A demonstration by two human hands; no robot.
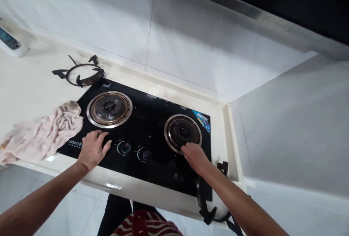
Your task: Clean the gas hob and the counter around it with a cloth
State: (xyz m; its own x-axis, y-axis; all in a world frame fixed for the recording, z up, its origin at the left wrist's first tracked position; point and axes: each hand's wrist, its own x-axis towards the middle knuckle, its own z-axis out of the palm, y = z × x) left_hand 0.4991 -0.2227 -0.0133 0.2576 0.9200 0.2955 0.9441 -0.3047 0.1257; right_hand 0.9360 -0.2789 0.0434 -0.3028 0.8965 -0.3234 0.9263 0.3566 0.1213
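A black glass gas cooktop (152,119) is set into the pale counter, with its left burner (109,108) and right burner (183,132) bare of pan supports. Both steel drip trays look stained brown. My left hand (94,148) rests on the glass in front of the left burner, thumb spread from the fingers, holding nothing. At the near rim of the right burner, my right hand (195,158) has its fingers curled together; what they grip, if anything, is hidden. Two control knobs, the left knob (125,148) and right knob (146,155), sit between my hands.
A crumpled pink cloth (51,130) lies left of the cooktop. One black pan support (84,75) stands behind it on the counter; another pan support (203,196) lies at the front right, partly under my forearm. A white bottle (13,45) is far left. A range hood (245,7) overhangs.
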